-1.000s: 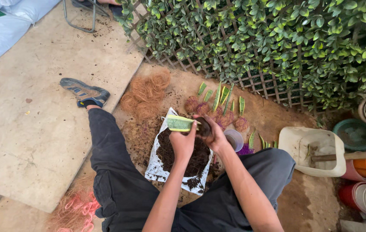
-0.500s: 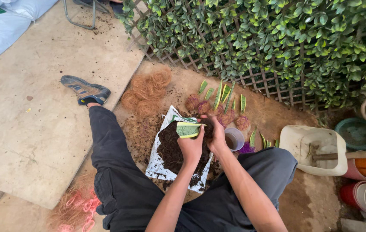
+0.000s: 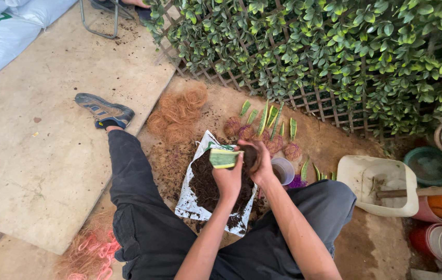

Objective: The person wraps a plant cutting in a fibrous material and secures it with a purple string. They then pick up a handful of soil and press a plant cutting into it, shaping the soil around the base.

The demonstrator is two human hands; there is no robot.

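Currently, your left hand (image 3: 227,179) fingers are wrapped closed around a green-and-yellow leaf cutting (image 3: 224,158), holding it level above the soil. Your right hand (image 3: 260,165) fingers are curled shut over a dark clump of soil (image 3: 250,154) pressed against the cutting's cut end, apparently so that the soil packs around its base. Both hands work directly over the white bag of soil (image 3: 206,194) spread between your knees, so loose crumbs fall back onto it. Just beyond it, soil balls with leaves (image 3: 262,129) lie in a row beside the lattice fence (image 3: 330,106). A pile of coconut fibre (image 3: 179,111) lies near, left of the bag.
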